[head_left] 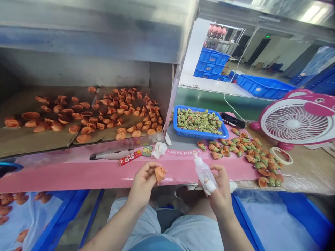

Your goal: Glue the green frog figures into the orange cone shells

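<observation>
My left hand (143, 183) pinches a small orange cup-shaped piece (160, 173) between fingertips, held in front of the pink table edge (78, 174). My right hand (221, 190) grips a small clear squeeze bottle (204, 172) with a white nozzle pointing up and left toward the orange piece. One finger of the right hand wears white tape. Both hands hover above my lap, just short of the table.
Many orange pieces (112, 111) lie on cardboard inside a metal booth. A blue basket (197, 122) holds green figures. Green-and-orange pieces (251, 155) lie scattered on the right. A pink fan (295, 120), a tape roll (281, 155) and blue bins (288, 223) stand nearby.
</observation>
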Motion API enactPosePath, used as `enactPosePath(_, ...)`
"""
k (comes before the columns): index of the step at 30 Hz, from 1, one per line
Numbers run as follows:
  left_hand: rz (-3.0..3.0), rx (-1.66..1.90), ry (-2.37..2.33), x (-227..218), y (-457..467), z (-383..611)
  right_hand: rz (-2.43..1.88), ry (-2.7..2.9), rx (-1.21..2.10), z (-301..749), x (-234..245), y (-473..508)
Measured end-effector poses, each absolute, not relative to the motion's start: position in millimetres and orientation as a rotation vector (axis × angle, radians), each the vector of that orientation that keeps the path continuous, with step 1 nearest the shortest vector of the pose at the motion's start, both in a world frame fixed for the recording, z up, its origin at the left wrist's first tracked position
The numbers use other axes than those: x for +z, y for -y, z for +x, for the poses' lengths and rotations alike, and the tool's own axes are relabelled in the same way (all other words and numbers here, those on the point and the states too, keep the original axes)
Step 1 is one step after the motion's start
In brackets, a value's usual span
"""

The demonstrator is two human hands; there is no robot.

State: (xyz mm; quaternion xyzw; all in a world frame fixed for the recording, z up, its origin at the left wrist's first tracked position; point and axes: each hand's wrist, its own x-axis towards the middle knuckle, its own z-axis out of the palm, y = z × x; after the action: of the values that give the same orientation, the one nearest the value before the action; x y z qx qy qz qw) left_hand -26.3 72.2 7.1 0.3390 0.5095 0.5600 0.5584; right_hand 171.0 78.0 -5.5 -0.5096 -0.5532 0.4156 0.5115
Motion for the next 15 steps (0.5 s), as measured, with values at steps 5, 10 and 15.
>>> enactPosePath(5,0.686,1.187,-1.095,-11,-60,-7,-1.398,1.411,0.762,184,17,-54)
enactPosePath(10,0.854,1.135,-1.104,-5,-51,-5,-1.377,1.306,0.503,181,30,-37)
enactPosePath(15,0.991,1.113,-1.1,3,-43,-1,-1.097,1.512,0.234,178,25,-23)
